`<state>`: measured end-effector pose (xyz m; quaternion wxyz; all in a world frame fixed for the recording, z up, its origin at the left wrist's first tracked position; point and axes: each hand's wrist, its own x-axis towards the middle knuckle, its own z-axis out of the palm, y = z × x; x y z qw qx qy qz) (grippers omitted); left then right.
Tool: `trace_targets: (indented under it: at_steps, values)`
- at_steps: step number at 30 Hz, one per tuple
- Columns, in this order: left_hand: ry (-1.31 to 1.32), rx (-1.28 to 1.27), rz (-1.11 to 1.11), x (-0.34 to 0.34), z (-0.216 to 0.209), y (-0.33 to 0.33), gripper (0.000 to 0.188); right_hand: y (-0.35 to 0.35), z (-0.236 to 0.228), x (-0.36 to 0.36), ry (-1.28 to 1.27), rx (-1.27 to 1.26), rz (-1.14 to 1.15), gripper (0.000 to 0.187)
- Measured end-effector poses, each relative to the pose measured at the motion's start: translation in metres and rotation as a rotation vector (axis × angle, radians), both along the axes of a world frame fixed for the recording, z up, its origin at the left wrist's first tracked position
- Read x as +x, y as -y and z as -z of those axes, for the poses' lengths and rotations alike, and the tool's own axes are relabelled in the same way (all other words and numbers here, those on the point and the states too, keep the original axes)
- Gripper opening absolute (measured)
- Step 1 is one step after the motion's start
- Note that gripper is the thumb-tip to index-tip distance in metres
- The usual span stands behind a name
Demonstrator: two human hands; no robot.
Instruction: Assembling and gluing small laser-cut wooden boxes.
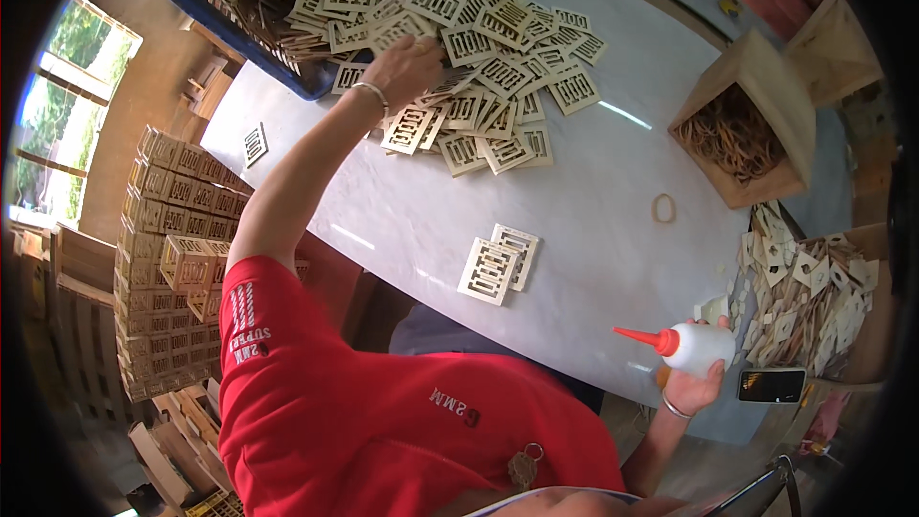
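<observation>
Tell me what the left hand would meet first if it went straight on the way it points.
Probably the slotted wooden panels heaped just ahead of the left hand; whether it touches one is unclear.

Left hand [405, 70] on piled slotted panels [504, 76], right hand [691, 389] holding red-tipped bottle [702, 348]

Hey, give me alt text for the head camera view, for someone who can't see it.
A person's left hand is on a heap of flat, pale, slotted wooden panels while the right hand grips a white plastic squeeze bottle with a pointed red nozzle. Two overlapping panels lie nearer the person on a smooth, pale grey table.
</observation>
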<state>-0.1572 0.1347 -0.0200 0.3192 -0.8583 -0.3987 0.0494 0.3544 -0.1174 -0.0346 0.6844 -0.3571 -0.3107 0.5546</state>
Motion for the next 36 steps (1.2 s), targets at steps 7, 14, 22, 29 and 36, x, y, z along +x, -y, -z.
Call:
trace_targets:
  at_steps: [7,14,22,29,36]
  values:
    - [1.169,-0.228,-0.413,0.035,-0.005,0.079,0.012,-0.007,0.004,-0.009,-0.050,-0.041,-0.037,0.076]
    - [1.792,-0.950,-0.418,0.145,-0.007,0.186,0.018,-0.033,-0.027,-0.044,0.250,0.074,0.015,0.076]
    - [1.812,-1.183,-0.429,0.172,-0.018,0.218,0.015,-0.034,-0.053,-0.070,0.513,0.171,0.014,0.075]
    - [1.798,-1.181,-0.398,0.176,-0.022,0.224,0.015,-0.037,-0.057,-0.076,0.449,0.181,0.002,0.073]
    - [1.797,-1.144,-0.391,0.176,-0.022,0.223,0.015,-0.037,-0.060,-0.067,0.505,0.191,0.002,0.069]
